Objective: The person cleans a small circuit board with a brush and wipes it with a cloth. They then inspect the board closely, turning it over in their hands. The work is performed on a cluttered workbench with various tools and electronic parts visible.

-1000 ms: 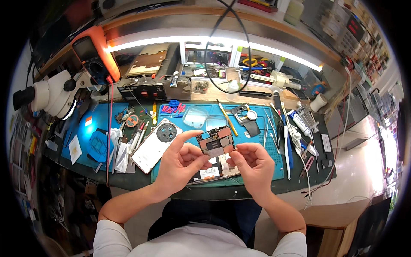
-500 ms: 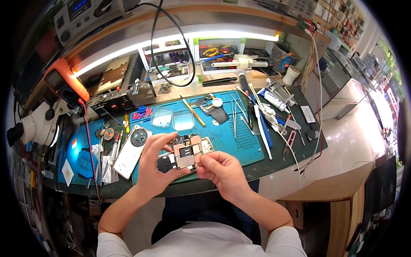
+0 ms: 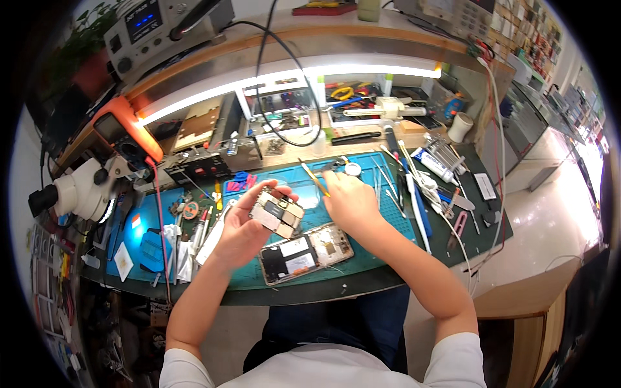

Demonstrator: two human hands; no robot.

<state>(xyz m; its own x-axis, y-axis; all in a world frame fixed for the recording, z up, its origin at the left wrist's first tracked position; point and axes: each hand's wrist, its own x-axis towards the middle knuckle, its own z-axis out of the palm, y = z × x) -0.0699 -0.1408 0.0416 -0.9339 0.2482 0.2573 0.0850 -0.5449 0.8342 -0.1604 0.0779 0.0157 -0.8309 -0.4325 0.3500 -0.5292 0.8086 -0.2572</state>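
My left hand [image 3: 240, 234] holds a phone circuit board [image 3: 277, 212] by its edges, tilted above the mat. Below it lies an opened phone housing [image 3: 290, 264], with a black area and white labels at its left and a pale metal section at its right. My right hand [image 3: 352, 202] reaches over the blue work mat [image 3: 393, 223] with its fingers bent down and drawn together. At its fingertips is a dark phone part [image 3: 335, 164], mostly covered by the hand; what the fingers grip is hidden. A yellow pen-like tool [image 3: 313, 178] lies beside them.
Tweezers [image 3: 391, 185], a blue-handled brush [image 3: 419, 210] and a white cable [image 3: 430, 187] lie to the right. A white microscope [image 3: 74, 191] and an orange multimeter [image 3: 126, 132] stand left. Clear plastic trays [image 3: 309, 196] sit partly behind my hands.
My right hand has left the circuit board and moved forward over the mat. The board, in my left hand, is now apart from the housing, which lies on the mat. The view has shifted.
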